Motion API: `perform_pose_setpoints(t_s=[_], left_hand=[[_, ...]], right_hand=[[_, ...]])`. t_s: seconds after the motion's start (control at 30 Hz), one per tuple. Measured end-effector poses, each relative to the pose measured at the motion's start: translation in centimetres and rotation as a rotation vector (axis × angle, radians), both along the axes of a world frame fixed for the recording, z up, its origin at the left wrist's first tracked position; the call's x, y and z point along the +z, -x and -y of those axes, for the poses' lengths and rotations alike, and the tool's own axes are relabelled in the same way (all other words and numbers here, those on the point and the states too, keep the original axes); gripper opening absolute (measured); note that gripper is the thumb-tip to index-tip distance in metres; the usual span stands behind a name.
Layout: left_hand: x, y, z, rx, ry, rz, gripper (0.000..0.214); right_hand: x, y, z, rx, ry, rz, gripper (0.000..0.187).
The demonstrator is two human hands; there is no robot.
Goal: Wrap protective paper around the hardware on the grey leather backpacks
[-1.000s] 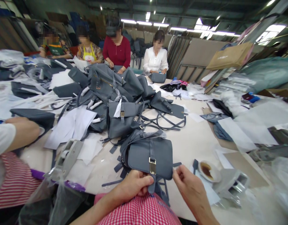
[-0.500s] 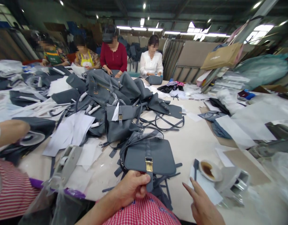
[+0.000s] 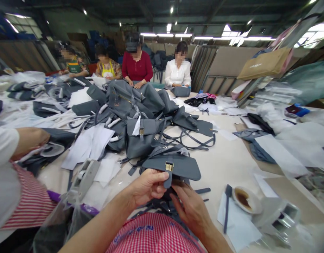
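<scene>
A dark grey backpack [image 3: 186, 167] lies in front of me at the table's edge, its flap raised and tilted. My left hand [image 3: 150, 186] pinches the strap tab below the flap's gold buckle [image 3: 169, 166]. Under the flap, my right hand [image 3: 189, 202] reaches in with fingers stretched and thumb apart; its fingertips are partly hidden by the flap and the dark opening. To the right, a small dish [image 3: 246, 200] of brown liquid stands beside a dark brush-like tool [image 3: 227, 207] on white paper [image 3: 239, 225].
Heaped grey bags [image 3: 148, 100] cover the table's middle. Tape dispensers [image 3: 86, 177] sit left and right. White sheets [image 3: 88, 144] and plastic wrap lie about. A co-worker's arm [image 3: 30, 140] works at the left; several people stand across the table.
My right hand has moved left from beside the dish to under the backpack's flap. My left hand has lifted the flap by its tab. The view has turned slightly left.
</scene>
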State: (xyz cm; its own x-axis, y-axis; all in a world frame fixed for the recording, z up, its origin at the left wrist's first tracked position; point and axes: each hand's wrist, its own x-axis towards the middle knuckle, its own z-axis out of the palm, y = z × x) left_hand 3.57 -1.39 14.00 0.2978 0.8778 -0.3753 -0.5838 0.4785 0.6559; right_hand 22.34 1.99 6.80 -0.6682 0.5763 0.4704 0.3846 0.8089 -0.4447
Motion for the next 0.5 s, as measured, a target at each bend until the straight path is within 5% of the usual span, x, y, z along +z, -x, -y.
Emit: perform_pose_setpoints(t_s=[0.17,0.3,0.4,0.5], left_hand=[[0.7,1.1,-1.6,0.054,-0.212,-0.108,0.042],[0.5,2.9,-3.2,0.251,-0.454,-0.365,0.055],[-0.5,3.8,-3.7,0.252,-0.558,-0.552,0.064],[-1.8,3.8,-3.2,0.215,-0.599,-0.736,0.060]], right_hand=[[-2.7,3.8,-3.4,-0.007,0.427,0.145,0.033],[-3.2,4.5,-6.1,0.036,0.544,0.195,0.017],[-3.0,4.7,-7.8,-0.010,0.612,0.214,0.013],[-3.2,5.2,-9.1,-0.048,0.698,0.254,0.028]])
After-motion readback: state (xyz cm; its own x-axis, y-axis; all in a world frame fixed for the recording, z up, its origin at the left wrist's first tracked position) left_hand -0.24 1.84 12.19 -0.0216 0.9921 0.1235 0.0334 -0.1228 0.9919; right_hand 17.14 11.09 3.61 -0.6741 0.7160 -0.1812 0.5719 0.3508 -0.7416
